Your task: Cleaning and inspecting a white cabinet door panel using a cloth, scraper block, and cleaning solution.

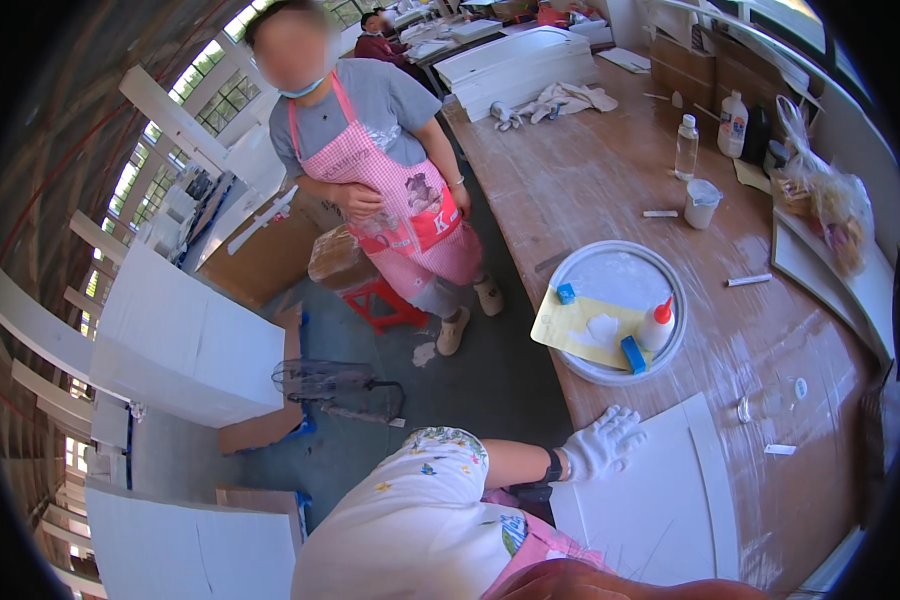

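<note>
One white-gloved left hand (602,442), fingers extended and slightly spread, gripping nothing, resting on the upper-left edge of a flat white panel (650,505), the panel stretching from beneath the hand toward the view's lower right, on a brown tabletop (725,345).

My left hand (605,442) on the sheet (635,520), at the near end of the table (515,170).
Just beyond my hand sits the lid (620,260); the card (558,326) lies on it, passing its left rim, with a squeeze bottle (657,327) at the card's right, one block (633,355) near and another (567,293) far left. Right of my sheet is a jar (767,403); farther off, a cup (703,205), then a bag (835,205) to its right. Gloves (565,102) lie at the far end, before a stack (515,65). Left of the table stands a person (375,170).
</note>
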Demonstrator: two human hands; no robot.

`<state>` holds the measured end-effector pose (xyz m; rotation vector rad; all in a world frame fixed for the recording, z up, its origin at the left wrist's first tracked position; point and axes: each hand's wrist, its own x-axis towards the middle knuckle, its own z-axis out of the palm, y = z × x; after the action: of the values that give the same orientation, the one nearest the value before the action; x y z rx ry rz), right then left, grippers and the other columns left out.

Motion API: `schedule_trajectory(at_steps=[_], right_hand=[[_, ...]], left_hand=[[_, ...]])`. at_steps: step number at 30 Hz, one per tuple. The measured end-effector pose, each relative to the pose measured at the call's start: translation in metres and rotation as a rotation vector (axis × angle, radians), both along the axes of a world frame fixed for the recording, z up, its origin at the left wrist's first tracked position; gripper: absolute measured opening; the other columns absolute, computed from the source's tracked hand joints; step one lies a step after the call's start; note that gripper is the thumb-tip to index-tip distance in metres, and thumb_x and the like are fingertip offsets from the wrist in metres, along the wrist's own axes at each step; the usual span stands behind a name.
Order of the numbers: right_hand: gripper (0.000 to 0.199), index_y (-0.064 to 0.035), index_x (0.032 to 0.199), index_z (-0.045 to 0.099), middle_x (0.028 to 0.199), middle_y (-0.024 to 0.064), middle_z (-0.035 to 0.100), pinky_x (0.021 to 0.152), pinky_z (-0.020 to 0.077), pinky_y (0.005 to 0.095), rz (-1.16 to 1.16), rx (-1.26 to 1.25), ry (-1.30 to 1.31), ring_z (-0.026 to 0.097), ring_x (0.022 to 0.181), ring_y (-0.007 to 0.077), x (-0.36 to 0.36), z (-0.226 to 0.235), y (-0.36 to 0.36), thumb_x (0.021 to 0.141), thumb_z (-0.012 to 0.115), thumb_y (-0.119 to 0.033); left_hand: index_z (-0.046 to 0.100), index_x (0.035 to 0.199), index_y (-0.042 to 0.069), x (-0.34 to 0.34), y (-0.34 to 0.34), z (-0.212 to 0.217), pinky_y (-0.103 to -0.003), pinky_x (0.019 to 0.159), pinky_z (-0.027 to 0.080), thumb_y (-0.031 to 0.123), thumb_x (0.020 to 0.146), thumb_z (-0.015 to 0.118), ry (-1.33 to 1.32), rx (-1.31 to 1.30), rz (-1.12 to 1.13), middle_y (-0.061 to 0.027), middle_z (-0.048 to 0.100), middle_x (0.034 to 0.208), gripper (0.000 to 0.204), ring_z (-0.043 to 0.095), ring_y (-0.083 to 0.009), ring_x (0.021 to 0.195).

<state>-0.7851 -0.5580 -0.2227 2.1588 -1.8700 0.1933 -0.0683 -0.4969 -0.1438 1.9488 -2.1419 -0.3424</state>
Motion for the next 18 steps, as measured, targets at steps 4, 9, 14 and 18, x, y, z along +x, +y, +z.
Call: schedule_trajectory(at_steps=[4,9,14,18], right_hand=[[0.038,-0.0047,0.133,0.058,0.134,0.0128,0.058,0.099,0.0447,0.0429,-0.212,0.107,-0.061,0.054,0.124,0.0266,0.016,-0.004,-0.015,0.102,0.044,-0.021],[0.037,-0.0042,0.131,0.059,0.131,0.0135,0.060,0.096,0.0468,0.0423,-0.481,0.243,-0.136,0.057,0.121,0.0261,0.040,-0.011,-0.041,0.102,0.043,-0.021],[0.036,-0.0037,0.129,0.061,0.128,0.0141,0.062,0.093,0.0489,0.0417,-0.863,0.401,-0.167,0.059,0.118,0.0255,0.051,0.021,-0.009,0.101,0.043,-0.020],[0.030,-0.0010,0.099,0.069,0.098,0.0194,0.069,0.073,0.0548,0.0405,-0.858,0.132,-0.301,0.068,0.090,0.0307,0.116,0.033,-0.036,0.098,0.048,-0.022]], left_hand=[[0.029,0.154,0.009,0.001,0.000,-0.015,-0.055,0.121,0.014,0.040,0.096,0.052,-0.010,-0.101,0.018,-0.0301,0.026,0.156,0.069,0.026,-0.0464,0.145],[0.031,0.153,0.009,-0.003,0.005,-0.016,-0.055,0.121,0.014,0.040,0.096,0.052,-0.013,-0.091,0.019,-0.0294,0.027,0.156,0.068,0.027,-0.0464,0.145],[0.036,0.150,0.007,-0.010,0.007,-0.031,-0.055,0.121,0.015,0.040,0.095,0.052,-0.040,-0.135,-0.039,-0.0298,0.028,0.155,0.066,0.026,-0.0465,0.145],[0.042,0.143,0.003,-0.007,-0.011,-0.001,-0.058,0.120,0.015,0.037,0.089,0.054,-0.094,0.146,-0.006,-0.0303,0.034,0.149,0.064,0.030,-0.0477,0.141]])
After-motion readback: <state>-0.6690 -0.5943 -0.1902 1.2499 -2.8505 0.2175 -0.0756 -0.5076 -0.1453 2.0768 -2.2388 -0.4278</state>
